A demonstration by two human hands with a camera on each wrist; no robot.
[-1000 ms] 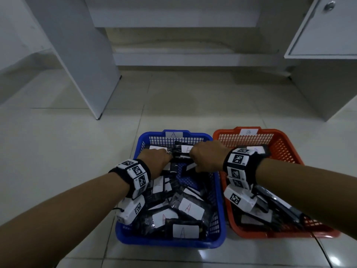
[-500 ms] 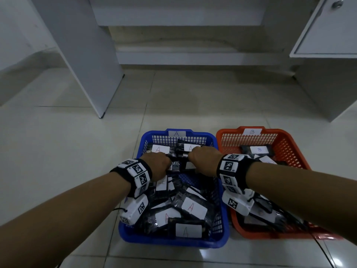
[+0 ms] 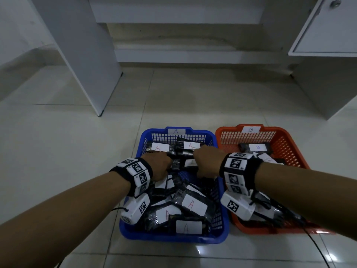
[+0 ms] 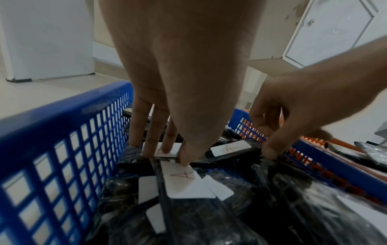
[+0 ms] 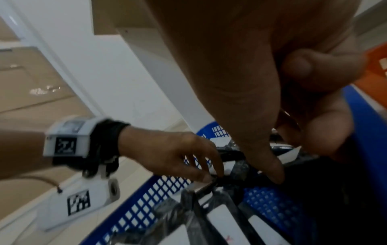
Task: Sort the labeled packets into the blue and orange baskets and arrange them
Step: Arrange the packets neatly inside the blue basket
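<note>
Both hands work inside the blue basket [image 3: 173, 238], which stands beside the orange basket [image 3: 286, 149]. The left hand [image 3: 156, 165] pinches the far-left A packet [image 3: 160, 147]. The right hand [image 3: 206, 163] pinches the neighbouring A packet [image 3: 191, 146].

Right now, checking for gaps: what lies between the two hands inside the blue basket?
Overlapping black packets labelled A fill it, per the head view.

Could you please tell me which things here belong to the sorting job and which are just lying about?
Job: blue basket, orange basket, A-labelled packets, B-labelled packet, left hand, right hand.
Just lying about: white cabinet, white panel, tiled floor.
</note>
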